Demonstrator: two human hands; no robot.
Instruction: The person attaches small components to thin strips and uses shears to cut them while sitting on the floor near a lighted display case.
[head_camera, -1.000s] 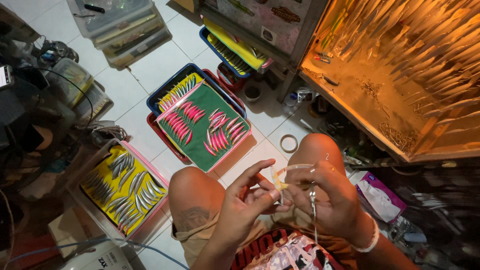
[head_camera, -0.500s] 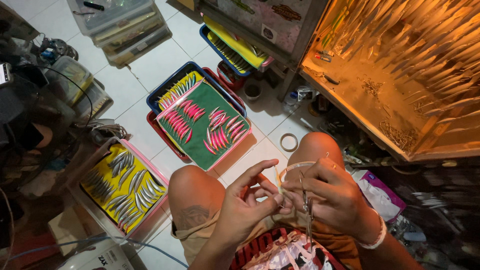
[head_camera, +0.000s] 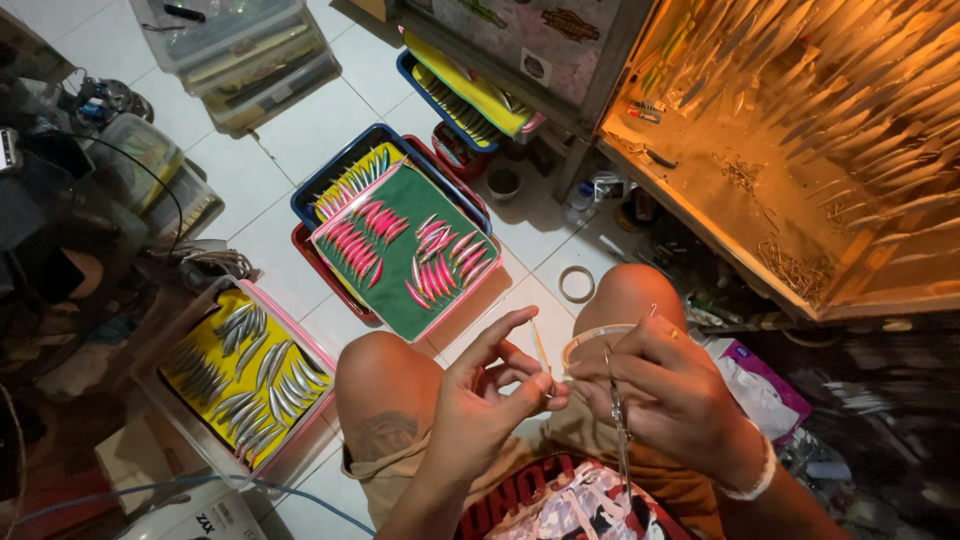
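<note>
Right above the lap, the left hand (head_camera: 490, 400) curls in, thumb and fingertips pinching a thin pale lure (head_camera: 541, 348) with the index finger stretched upward. Beside it, touching, the right hand (head_camera: 665, 395) closes around slim pliers (head_camera: 618, 420) hanging downward. Beyond the knees, on the floor, sits a green tray of pink lures (head_camera: 400, 250), and left of it a yellow tray of silver lures (head_camera: 245, 375).

1. The left hand (head_camera: 490, 400) is raised over the lap, index finger stretched up and far, thumb and other fingers curled in a pinch.
2. The right hand (head_camera: 665, 385) sits just right of it, fingers curled closed, fingertips nearly meeting the left's.
3. Both knees are bent, far of the hands.
</note>
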